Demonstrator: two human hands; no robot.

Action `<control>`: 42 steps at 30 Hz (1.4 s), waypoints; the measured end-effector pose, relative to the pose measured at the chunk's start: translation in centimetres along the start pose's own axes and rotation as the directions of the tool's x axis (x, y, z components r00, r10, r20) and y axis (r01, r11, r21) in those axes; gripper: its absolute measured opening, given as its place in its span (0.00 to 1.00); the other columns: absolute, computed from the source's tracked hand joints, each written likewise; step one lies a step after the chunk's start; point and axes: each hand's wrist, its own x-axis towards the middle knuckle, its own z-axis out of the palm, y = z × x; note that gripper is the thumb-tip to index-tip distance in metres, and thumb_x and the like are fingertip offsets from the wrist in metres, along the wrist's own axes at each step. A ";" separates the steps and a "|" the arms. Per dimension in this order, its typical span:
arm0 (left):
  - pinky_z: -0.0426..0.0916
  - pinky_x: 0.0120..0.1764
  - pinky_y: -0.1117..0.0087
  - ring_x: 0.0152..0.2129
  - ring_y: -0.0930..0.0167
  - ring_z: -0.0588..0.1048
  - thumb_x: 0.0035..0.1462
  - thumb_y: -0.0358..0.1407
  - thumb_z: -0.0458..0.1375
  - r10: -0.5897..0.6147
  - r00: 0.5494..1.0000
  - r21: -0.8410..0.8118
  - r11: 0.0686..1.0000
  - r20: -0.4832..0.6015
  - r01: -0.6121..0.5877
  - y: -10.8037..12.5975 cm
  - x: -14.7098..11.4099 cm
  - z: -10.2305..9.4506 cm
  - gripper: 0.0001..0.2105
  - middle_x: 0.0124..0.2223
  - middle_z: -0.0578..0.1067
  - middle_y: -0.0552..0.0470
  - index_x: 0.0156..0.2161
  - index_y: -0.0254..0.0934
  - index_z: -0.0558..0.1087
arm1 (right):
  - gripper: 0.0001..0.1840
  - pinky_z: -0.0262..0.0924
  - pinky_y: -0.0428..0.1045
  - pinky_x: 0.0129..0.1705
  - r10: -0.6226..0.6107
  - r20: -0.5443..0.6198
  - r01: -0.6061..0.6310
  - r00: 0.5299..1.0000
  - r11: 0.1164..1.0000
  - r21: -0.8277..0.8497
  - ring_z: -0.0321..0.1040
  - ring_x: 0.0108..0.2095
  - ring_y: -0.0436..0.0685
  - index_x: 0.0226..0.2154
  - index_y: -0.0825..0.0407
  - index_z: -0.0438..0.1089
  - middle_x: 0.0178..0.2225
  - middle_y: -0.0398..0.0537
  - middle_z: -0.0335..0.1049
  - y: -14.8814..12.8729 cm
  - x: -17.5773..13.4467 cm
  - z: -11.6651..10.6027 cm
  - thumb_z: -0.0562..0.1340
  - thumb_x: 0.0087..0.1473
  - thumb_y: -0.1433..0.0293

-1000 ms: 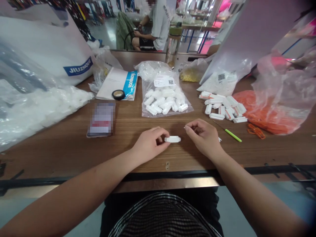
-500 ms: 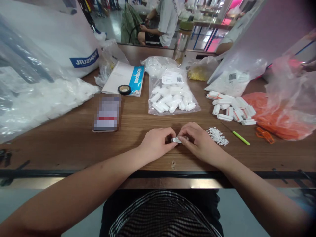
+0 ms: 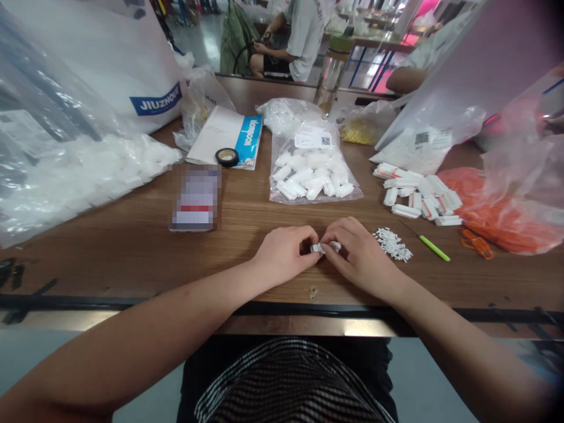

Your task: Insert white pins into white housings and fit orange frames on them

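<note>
Near the table's front edge, my left hand [image 3: 288, 249] pinches the left end of a small white plastic connector [image 3: 316, 248] between thumb and fingers. My right hand [image 3: 352, 249] closes on its right side, fingertips touching those of the left. Both hands partly cover the piece, so its full shape is hidden. A heap of tiny white plastic bits [image 3: 393, 244] lies just right of my right hand. Beyond that is a lime-green-handled pick [image 3: 434, 248] with a thin metal tip. Farther back sits a pile of white plastic pieces, some with orange strips [image 3: 418, 194].
A clear bag of white parts [image 3: 304, 176] lies ahead. Left of it are a notebook [image 3: 211, 138], black tape [image 3: 227, 157], a phone [image 3: 196, 200] and a large bag of white parts [image 3: 88, 176]. Rightward are orange clips [image 3: 478, 244] and a bag of orange parts [image 3: 489, 205]. A person [image 3: 295, 44] sits beyond.
The whole view has shifted slightly. My hands stay together on the connector, which is turned a little, and a white part now shows beside my right fingers.
</note>
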 end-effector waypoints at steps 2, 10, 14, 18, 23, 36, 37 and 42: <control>0.56 0.27 0.71 0.22 0.74 0.66 0.53 0.38 0.62 0.002 1.000 -0.005 1.000 0.005 -0.002 0.0 0.0 0.0 0.05 0.27 0.72 0.57 0.33 0.40 0.73 | 0.05 0.60 0.57 0.44 -0.039 -0.008 0.039 0.999 0.999 -0.032 0.64 0.39 0.59 0.33 0.53 0.69 0.36 0.52 0.70 0.0 0.0 0.0 0.59 0.60 0.72; 0.55 0.26 0.72 0.21 0.74 0.66 0.54 0.40 0.62 -0.037 0.999 -0.066 0.997 0.002 0.037 0.2 -0.1 0.0 0.06 0.25 0.72 0.57 0.33 0.40 0.74 | 0.07 0.59 0.56 0.43 -0.088 -0.095 0.084 0.992 0.995 -0.046 0.66 0.39 0.58 0.39 0.51 0.73 0.37 0.49 0.74 0.5 -1.1 0.0 0.61 0.58 0.73; 0.55 0.26 0.72 0.21 0.74 0.65 0.54 0.39 0.62 -0.046 0.999 -0.068 0.997 0.005 0.047 0.2 0.0 0.0 0.05 0.24 0.71 0.57 0.33 0.40 0.74 | 0.05 0.58 0.55 0.41 -0.100 -0.136 0.090 0.986 0.993 -0.074 0.66 0.37 0.57 0.37 0.52 0.73 0.35 0.48 0.74 0.5 -1.4 0.3 0.62 0.56 0.73; 0.55 0.26 0.72 0.20 0.74 0.64 0.52 0.38 0.62 -0.047 0.999 -0.053 0.997 0.007 0.047 0.1 0.0 0.0 0.05 0.23 0.69 0.58 0.34 0.40 0.75 | 0.05 0.55 0.55 0.39 -0.137 -0.122 0.119 0.983 0.983 -0.143 0.65 0.36 0.57 0.34 0.51 0.74 0.35 0.48 0.75 0.2 -1.3 0.3 0.62 0.56 0.72; 0.54 0.26 0.72 0.19 0.75 0.62 0.52 0.35 0.62 -0.037 0.999 -0.048 0.998 0.010 0.038 -0.3 0.0 0.2 0.03 0.20 0.66 0.60 0.33 0.41 0.75 | 0.08 0.54 0.56 0.41 -0.118 -0.041 0.104 0.992 0.963 -0.249 0.63 0.38 0.59 0.33 0.49 0.74 0.37 0.48 0.74 -0.5 -1.2 0.3 0.59 0.58 0.70; 0.58 0.29 0.71 0.25 0.73 0.66 0.51 0.32 0.60 0.009 0.999 0.013 1.000 0.031 -0.009 -0.1 -0.2 -0.1 0.03 0.30 0.70 0.56 0.33 0.39 0.73 | 0.14 0.52 0.56 0.40 -0.163 0.000 0.152 0.987 0.916 -0.371 0.59 0.36 0.59 0.24 0.51 0.70 0.32 0.49 0.71 -1.4 -1.1 1.3 0.55 0.59 0.70; 0.57 0.28 0.71 0.24 0.73 0.66 0.51 0.33 0.60 -0.003 0.999 0.014 1.000 0.044 0.003 -0.2 -0.3 -0.1 0.03 0.29 0.70 0.56 0.34 0.39 0.73 | 0.14 0.52 0.56 0.40 -0.153 -0.002 0.142 0.988 0.923 -0.359 0.59 0.36 0.59 0.24 0.51 0.70 0.32 0.49 0.71 -1.4 -1.0 1.2 0.55 0.59 0.69; 0.55 0.26 0.71 0.21 0.74 0.65 0.55 0.37 0.60 -0.013 0.997 -0.002 1.000 0.072 0.013 -0.5 -0.3 0.0 0.05 0.24 0.68 0.58 0.37 0.40 0.74 | 0.13 0.55 0.55 0.43 -0.038 0.003 0.038 0.999 0.990 -0.137 0.63 0.38 0.57 0.29 0.50 0.75 0.36 0.47 0.72 -0.9 -0.9 0.1 0.57 0.61 0.65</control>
